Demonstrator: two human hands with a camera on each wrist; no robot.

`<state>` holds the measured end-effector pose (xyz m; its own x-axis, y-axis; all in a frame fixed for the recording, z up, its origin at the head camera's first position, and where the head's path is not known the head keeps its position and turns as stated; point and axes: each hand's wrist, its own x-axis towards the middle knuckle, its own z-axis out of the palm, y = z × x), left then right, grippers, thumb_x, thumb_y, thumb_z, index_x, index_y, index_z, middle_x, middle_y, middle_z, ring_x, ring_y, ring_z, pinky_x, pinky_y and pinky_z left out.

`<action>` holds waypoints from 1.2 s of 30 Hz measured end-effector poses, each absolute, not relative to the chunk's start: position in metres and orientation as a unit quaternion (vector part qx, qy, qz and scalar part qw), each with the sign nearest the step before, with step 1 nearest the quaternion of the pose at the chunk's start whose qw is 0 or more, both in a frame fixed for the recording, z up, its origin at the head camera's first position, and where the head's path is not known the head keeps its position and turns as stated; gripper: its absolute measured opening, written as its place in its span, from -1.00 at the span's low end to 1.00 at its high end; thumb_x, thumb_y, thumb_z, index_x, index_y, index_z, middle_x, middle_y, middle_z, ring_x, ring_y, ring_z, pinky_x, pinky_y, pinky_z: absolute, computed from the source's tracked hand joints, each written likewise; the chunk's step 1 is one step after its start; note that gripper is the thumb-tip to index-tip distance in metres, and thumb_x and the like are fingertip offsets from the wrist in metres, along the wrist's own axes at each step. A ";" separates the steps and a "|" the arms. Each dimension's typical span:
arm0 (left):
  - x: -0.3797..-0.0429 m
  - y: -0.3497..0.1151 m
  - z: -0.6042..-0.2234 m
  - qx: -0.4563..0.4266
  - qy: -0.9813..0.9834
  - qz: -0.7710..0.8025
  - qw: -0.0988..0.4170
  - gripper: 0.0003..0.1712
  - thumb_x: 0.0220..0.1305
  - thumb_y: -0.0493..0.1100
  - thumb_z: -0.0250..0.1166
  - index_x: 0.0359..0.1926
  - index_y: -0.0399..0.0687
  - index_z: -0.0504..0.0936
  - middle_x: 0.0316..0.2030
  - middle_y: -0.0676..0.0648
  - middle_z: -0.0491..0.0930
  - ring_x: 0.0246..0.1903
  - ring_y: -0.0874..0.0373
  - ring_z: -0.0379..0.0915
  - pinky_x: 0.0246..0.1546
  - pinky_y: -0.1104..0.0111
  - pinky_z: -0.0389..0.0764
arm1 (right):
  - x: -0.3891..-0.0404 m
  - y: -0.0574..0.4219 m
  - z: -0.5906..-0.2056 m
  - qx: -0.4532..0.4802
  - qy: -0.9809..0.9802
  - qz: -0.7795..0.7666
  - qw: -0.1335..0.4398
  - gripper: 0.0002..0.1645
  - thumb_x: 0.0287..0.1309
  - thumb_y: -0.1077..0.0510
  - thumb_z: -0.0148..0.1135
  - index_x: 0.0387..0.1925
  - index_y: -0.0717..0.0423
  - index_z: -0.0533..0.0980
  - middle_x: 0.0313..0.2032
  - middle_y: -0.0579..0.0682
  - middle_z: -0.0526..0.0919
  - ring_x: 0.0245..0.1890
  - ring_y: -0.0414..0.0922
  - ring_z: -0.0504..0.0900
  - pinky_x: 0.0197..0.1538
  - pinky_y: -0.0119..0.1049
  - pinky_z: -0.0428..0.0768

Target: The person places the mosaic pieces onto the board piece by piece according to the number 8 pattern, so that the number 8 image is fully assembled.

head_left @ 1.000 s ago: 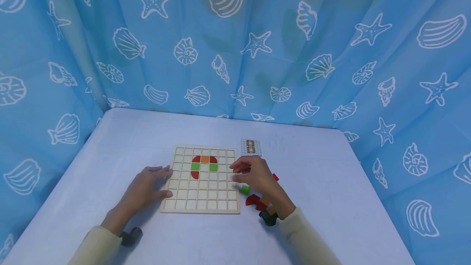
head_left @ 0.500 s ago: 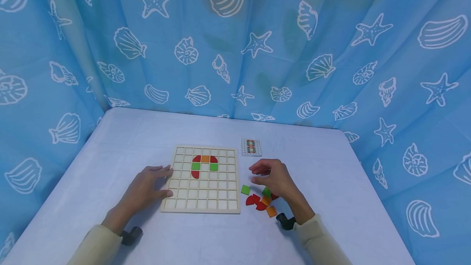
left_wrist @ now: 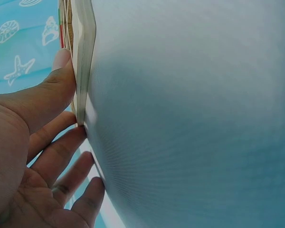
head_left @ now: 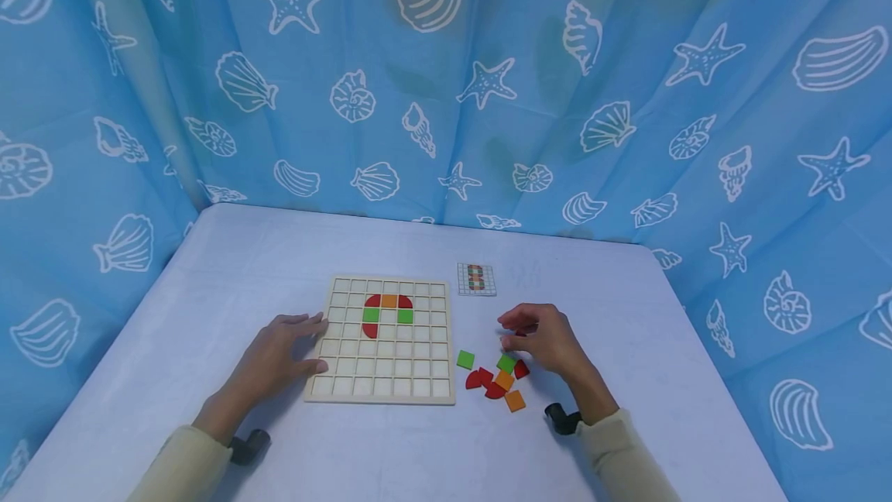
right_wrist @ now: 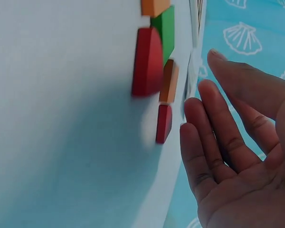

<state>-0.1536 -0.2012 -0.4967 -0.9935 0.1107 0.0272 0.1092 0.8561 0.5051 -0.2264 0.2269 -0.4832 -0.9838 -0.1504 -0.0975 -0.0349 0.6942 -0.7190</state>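
A wooden grid board lies in the middle of the table in the head view. Set into its cells are two green squares, an orange square and three red rounded pieces. My left hand touches the board's left edge with thumb and fingertips; in the left wrist view the thumb lies along the rim. My right hand hovers right of the board beside loose pieces, nothing between its fingers. Several red pieces, green squares and orange squares form that loose group; one red piece is partly hidden under the hand.
A small pattern card lies behind the board's right corner. The white-covered table is bordered by a blue shell-print curtain at the back and sides. Black wrist devices stick out beneath both cuffs.
My right hand has moved away from the board's right edge, rightward past the loose pieces, uncovering them. The left hand stays at the board's edge, and the pieces on the board look the same.
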 end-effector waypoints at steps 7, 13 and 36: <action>-0.154 -0.201 -0.496 0.057 0.963 0.262 0.000 -0.13 0.06 -0.11 0.68 0.42 -0.12 0.58 0.45 -0.19 0.53 0.47 -0.34 0.36 0.45 -0.25 0.43 | -0.229 0.234 -0.487 -0.040 0.932 -0.352 0.073 -0.61 0.15 0.33 0.57 -0.01 -0.06 0.76 -0.04 -0.07 0.79 0.00 -0.06 0.64 0.13 -0.13 0.76; -0.154 -0.199 -0.496 0.053 0.964 0.261 -0.001 -0.12 0.06 -0.12 0.68 0.43 -0.12 0.57 0.46 -0.19 0.52 0.48 -0.34 0.35 0.44 -0.24 0.45 | -0.231 0.235 -0.489 -0.032 0.941 -0.329 0.074 -0.62 0.14 0.36 0.55 -0.05 -0.06 0.77 -0.03 -0.07 0.77 0.06 -0.02 0.58 0.23 -0.02 0.72; -0.153 -0.201 -0.500 0.059 0.964 0.259 -0.013 -0.12 0.06 -0.14 0.69 0.41 -0.14 0.58 0.44 -0.21 0.54 0.46 -0.34 0.38 0.42 -0.24 0.47 | -0.228 0.209 -0.490 -0.063 0.929 -0.353 0.096 -0.76 0.13 0.28 0.60 -0.27 -0.08 0.69 -0.33 -0.09 0.70 -0.30 -0.10 0.63 -0.25 -0.34 0.74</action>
<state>-0.1525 -0.2007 -0.5000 -0.9927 0.1073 0.0556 0.1207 0.8584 0.4985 -0.2277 0.2087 -0.4904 -0.9735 -0.1852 -0.1345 -0.0492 0.7432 -0.6673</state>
